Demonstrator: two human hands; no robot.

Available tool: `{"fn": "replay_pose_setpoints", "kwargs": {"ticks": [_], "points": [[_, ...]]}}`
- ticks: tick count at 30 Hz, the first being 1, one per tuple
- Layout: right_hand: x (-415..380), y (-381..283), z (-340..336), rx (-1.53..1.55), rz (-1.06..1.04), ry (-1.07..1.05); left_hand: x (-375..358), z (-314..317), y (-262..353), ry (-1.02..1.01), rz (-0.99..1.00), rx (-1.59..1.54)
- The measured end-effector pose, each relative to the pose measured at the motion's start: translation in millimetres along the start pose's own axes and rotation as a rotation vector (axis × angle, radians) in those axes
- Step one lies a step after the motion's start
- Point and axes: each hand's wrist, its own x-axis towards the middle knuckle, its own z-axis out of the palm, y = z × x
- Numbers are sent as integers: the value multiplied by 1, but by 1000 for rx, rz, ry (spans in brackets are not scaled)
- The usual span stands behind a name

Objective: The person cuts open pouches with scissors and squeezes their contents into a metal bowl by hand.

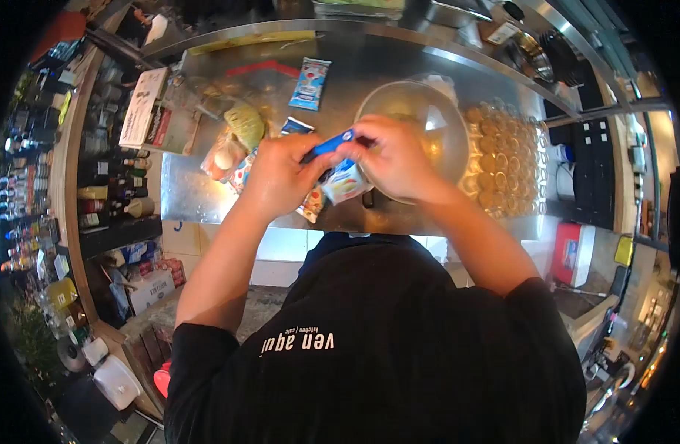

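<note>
holding blue item (329, 146) nr bowl rim (469, 140)

Counter (377, 55): smooth metal, silvery, with glossy patches where light reflects.
Large bowl (410, 92): see-through and glossy; glass or clear plastic, cannot tell which.
Held blue item (329, 147): smooth with a slight sheen, looks like plastic.
Blue-and-white packet (309, 85): thin, shiny plastic film, lightly creased.
Rows of round containers (503, 159): clear, smooth and glossy, with bright rims; glass or plastic is unclear.
Shirt (421, 333): soft black cloth, matt, with flat white lettering (297, 341).
Box at left (143, 109): printed card, smooth-faced.
Shelf upright (67, 170): brown wood, dull finish.
Round pan at upper right (536, 59): polished metal, strongly reflective.
White tub (118, 381): smooth plastic, softly shiny.
</note>
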Motion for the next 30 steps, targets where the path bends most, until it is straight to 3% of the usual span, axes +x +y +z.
{"fn": "replay_pose_setpoints", "kwargs": {"ticks": [2, 4, 7, 9, 11, 12, 13, 15, 17, 20, 22, 24, 25, 27, 29, 30], "points": [[-8, 11, -27, 25, -7, 93, 17, 19, 9, 14, -59, -32], [-20, 20, -50, 30, -41, 192, 32, 43, 9, -22, -157, -378], [-38, 45, -70, 32, -91, 296, 51, 79, 14, 43, 11, -157], [-52, 72, -83, 18, -70, 281, 63, 93, 37, 69, 59, -42], [-62, 92, -92, 623, 147, 195, 78, 108, 49, 100, 235, 36], [-68, 91, -99, 727, 61, 172, 84, 113, 59, 70, 208, 55], [-77, 99, -102, 741, 55, 165, 90, 122, 61, 73, 200, 69], [-98, 123, -105, 773, 222, -112, 99, 141, 61, 89, 202, -71], [-108, 136, -104, 766, 237, -92, 93, 154, 61, 65, 200, -42], [-119, 144, -111, 766, 297, -105, 53, 168, 52, 431, -205, -357], [-134, 156, -114, 796, 317, 33, 2, 177, -8, 652, -304, -200], [-148, 172, -121, 809, 344, 96, -46, 200, -42, 639, -491, -62], [-154, 179, -123, 819, 373, 158, -69, 216, -70, 512, -458, 208], [-161, 190, -126, 848, 388, 191, -76, 250, -73, 379, -454, 138], [-167, 195, -129, 873, 467, 176, -60, 273, -75, 163, -417, 305], [-168, 196, -127, 896, 476, 176, -53, 279, -77, 165, -412, 297]]}}
